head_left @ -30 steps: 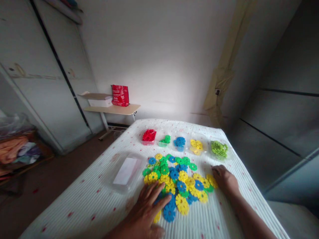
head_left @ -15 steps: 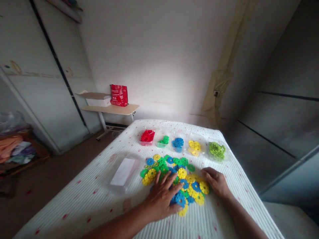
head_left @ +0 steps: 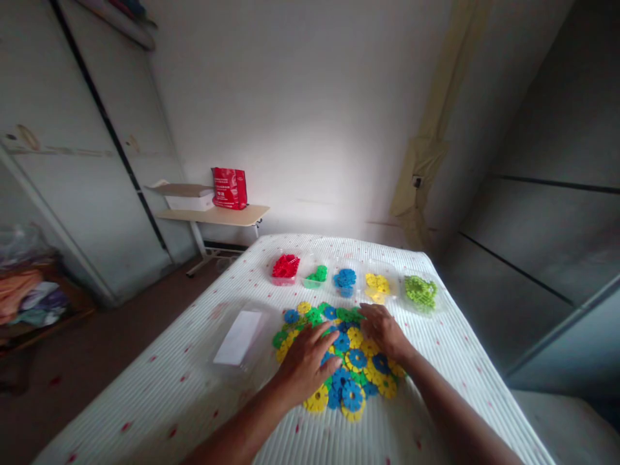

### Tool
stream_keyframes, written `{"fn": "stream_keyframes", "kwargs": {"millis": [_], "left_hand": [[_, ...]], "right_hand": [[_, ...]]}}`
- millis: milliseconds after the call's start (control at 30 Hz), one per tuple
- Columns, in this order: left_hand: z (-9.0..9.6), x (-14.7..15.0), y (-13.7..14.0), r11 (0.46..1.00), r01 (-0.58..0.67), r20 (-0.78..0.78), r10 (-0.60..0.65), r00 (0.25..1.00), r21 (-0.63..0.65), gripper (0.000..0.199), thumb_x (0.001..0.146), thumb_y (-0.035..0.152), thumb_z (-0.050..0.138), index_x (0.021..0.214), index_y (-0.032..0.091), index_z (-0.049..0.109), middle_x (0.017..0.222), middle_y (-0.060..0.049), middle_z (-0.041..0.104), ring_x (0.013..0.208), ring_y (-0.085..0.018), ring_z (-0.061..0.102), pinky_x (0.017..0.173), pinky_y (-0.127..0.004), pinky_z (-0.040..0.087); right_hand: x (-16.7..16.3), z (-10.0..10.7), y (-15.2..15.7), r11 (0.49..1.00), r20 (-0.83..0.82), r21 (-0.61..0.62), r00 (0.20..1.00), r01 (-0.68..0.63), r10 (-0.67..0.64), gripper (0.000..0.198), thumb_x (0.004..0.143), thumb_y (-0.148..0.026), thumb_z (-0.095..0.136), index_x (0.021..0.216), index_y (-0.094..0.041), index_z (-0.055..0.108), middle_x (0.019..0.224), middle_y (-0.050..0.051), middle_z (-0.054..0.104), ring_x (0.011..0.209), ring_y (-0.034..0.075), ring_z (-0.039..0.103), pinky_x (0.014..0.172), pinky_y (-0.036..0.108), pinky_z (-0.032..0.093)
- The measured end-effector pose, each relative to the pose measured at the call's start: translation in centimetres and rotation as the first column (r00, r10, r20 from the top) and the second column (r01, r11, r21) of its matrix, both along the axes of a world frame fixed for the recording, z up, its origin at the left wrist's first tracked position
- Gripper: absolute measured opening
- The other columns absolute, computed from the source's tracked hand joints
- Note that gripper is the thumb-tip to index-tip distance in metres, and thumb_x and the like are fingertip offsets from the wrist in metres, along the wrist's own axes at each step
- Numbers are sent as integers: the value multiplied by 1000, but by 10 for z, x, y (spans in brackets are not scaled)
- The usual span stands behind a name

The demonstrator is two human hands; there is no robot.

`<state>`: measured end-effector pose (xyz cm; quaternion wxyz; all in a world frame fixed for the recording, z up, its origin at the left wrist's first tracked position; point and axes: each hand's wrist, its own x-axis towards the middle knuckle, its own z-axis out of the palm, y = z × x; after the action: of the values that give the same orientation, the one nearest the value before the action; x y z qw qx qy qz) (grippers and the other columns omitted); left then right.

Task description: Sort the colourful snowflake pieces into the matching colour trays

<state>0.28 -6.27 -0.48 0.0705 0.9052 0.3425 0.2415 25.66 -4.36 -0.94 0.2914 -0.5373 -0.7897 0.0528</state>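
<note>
A mixed pile of flower-shaped plastic discs, blue, yellow and green, lies on the bed in front of me. My left hand rests over the left part of the pile, its thumb apart from the fingers, and nothing shows in its grasp. At the pile's far right side, my right hand reaches across with fingers stretched toward the green discs. Its fingertips touch or hover just over them; I cannot tell which. The discs under both palms are hidden.
Behind the pile stand clear tubs with red pieces, green discs, blue discs, yellow discs and light green pieces. A clear plastic box with a white sheet lies left. A red bag stands on a side table.
My right hand has moved from beside the pile up and left onto its far right edge. My left hand has shifted slightly left and farther away, uncovering blue and yellow discs near the front.
</note>
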Motion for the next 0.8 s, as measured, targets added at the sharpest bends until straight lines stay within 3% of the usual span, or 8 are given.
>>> {"fn": "stream_keyframes", "kwargs": {"millis": [167,400,600,800], "left_hand": [[-18,-4,0,999,-22,-53,24,998,42,44,84,38,53,125,22,52,134,-11,48,123,-29,44,102,-55,36],[-16,2,-3,997,-54,6,54,999,48,35,86,37,51,118,24,56,128,-9,54,119,-26,49,104,-56,32],[-18,-2,4,989,-117,96,108,989,87,26,87,33,48,107,25,62,117,-6,61,110,-24,54,103,-53,35],[-22,-7,9,985,-156,183,140,973,77,23,86,32,49,100,25,66,109,-5,63,103,-23,56,96,-45,44]], "right_hand": [[1,0,-4,990,152,-121,987,76,-58,35,90,-30,37,109,-21,65,115,7,65,105,23,57,90,37,45],[42,0,-21,978,164,-118,975,171,-151,34,82,-20,38,91,-20,70,97,8,71,91,21,65,81,31,50],[39,-2,-9,960,81,-129,968,248,-239,38,77,-18,45,110,-21,64,102,7,69,78,17,66,74,28,51],[24,-6,12,949,218,-198,954,247,-204,42,71,-18,58,113,-19,62,107,9,67,93,20,62,81,28,46]]}}
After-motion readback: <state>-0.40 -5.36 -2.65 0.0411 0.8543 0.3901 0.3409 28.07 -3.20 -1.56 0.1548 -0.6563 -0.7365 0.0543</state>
